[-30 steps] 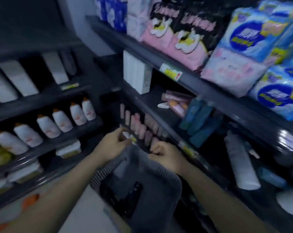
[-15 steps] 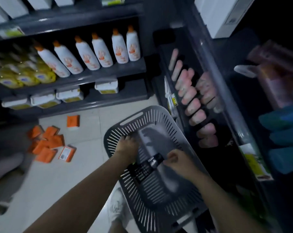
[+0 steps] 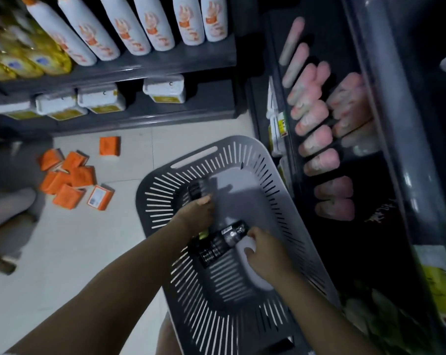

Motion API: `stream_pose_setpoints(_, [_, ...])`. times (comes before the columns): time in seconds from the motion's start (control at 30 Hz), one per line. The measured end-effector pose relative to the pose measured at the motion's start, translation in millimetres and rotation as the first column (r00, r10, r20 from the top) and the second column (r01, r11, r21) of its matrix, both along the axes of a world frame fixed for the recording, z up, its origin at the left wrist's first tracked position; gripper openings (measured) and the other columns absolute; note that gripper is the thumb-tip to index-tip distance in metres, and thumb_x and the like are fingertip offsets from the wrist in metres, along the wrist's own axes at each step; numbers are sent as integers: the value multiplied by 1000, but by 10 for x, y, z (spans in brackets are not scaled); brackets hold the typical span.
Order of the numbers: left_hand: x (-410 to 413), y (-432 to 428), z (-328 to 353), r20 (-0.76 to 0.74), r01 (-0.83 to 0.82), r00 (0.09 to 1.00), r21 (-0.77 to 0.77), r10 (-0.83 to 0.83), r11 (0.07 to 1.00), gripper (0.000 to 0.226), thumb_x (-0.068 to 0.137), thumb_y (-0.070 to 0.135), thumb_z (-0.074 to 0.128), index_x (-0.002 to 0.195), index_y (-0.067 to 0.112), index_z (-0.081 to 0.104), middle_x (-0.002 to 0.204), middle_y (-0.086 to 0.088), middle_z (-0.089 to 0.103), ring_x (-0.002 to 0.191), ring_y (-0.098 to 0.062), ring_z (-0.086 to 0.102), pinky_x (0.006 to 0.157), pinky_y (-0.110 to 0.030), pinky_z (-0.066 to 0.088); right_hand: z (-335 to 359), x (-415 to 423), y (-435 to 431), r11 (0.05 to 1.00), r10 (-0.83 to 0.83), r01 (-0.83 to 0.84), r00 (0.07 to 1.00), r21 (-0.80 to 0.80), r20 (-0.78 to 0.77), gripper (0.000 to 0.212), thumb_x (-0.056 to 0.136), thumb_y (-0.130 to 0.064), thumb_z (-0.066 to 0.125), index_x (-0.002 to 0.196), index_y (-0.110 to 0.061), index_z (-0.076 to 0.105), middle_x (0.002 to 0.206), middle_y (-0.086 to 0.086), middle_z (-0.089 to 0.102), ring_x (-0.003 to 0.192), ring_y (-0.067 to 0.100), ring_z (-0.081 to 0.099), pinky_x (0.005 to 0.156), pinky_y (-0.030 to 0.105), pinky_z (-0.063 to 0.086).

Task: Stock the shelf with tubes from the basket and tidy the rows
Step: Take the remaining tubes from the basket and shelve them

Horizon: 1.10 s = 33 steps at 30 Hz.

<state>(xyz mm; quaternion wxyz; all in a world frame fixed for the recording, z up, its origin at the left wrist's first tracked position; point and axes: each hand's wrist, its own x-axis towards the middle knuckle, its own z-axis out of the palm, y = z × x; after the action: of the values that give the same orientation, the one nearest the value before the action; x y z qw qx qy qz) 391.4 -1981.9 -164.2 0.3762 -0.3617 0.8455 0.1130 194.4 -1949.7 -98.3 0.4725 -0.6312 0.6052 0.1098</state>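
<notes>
A dark tube [image 3: 220,242] lies low in the centre of the frame inside the grey basket [image 3: 273,165], the left hand [image 3: 200,213] closed on another dark tube [image 3: 195,192], the right hand [image 3: 264,254] half open beside the first, while pink tubes [image 3: 316,139] already fill the shelf [image 3: 345,34] at right, so little seems left.

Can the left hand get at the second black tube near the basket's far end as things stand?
Probably yes. The left hand is inside the basket, fingertips at that black tube, nothing between them. It also seems to pinch the nearer tube, so a grasp may be awkward.
</notes>
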Motion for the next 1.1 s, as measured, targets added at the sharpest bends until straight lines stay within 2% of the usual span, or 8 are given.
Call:
stream_pose_setpoints(0.13, [-18,-24,-74,-227,215,932,-285,-284,934,44,77,15,35,86,26,77,95,5,73,111,-20,65,106,-48,34,-226,53,-38,967,223,-239,962,-92,-156,42,92,-13,53,132,-14,40,136,6,43,127,26,40,99,34,40])
stream_pose_setpoints(0.33, [34,-125,-324,-201,264,931,-209,-305,942,37,57,32,86,92,34,76,113,3,71,115,-16,63,106,-43,39,-666,332,95,879,403,-444,887,-173,-226,56,82,-6,62,135,-14,47,143,12,40,133,29,39,107,41,37])
stream_pose_setpoints(0.47, [86,-142,-413,-246,226,928,-224,-280,948,25,78,31,53,79,34,77,111,4,72,109,-15,66,103,-41,32,-704,464,76,817,438,-524,835,-239,-332,37,74,-8,61,109,-15,67,107,9,63,101,27,61,86,36,51])
stream_pose_setpoints(0.63, [-44,155,-472,-429,-311,893,-370,136,875,38,79,20,43,97,22,76,127,-10,64,111,-27,65,90,-42,53,-705,282,9,833,551,-530,768,157,-328,35,93,-9,52,127,-5,50,132,15,53,118,30,54,95,39,49])
stream_pose_setpoints(0.7, [-198,279,-347,-511,-702,690,-301,512,646,39,82,13,57,120,15,65,139,-15,53,119,-33,58,93,-43,49,-639,134,45,880,468,-393,810,267,-353,42,85,-15,66,124,-6,56,124,11,61,113,26,61,89,34,54])
stream_pose_setpoints(0.77, [-380,367,-192,-498,-972,223,-49,838,229,51,87,7,54,137,9,44,143,-18,43,127,-33,47,102,-41,39,-625,-24,95,932,256,-128,894,338,-368,52,78,-22,74,124,-4,58,121,11,63,109,26,63,79,30,54])
stream_pose_setpoints(0.87, [-588,477,-96,-424,-937,-318,280,848,-211,63,81,7,61,138,3,34,125,-18,49,121,-34,50,97,-38,41,-636,-138,116,904,-99,234,930,359,-355,69,75,-25,74,132,4,47,107,16,67,71,22,64,44,15,42])
stream_pose_setpoints(1.1, [-572,515,-276,-392,-971,-210,188,896,-145,79,78,16,67,144,3,26,136,-21,40,128,-37,42,104,-44,39,-803,-4,86,839,-452,496,865,226,-218,75,69,-34,80,130,-5,47,115,16,64,94,33,65,63,31,51])
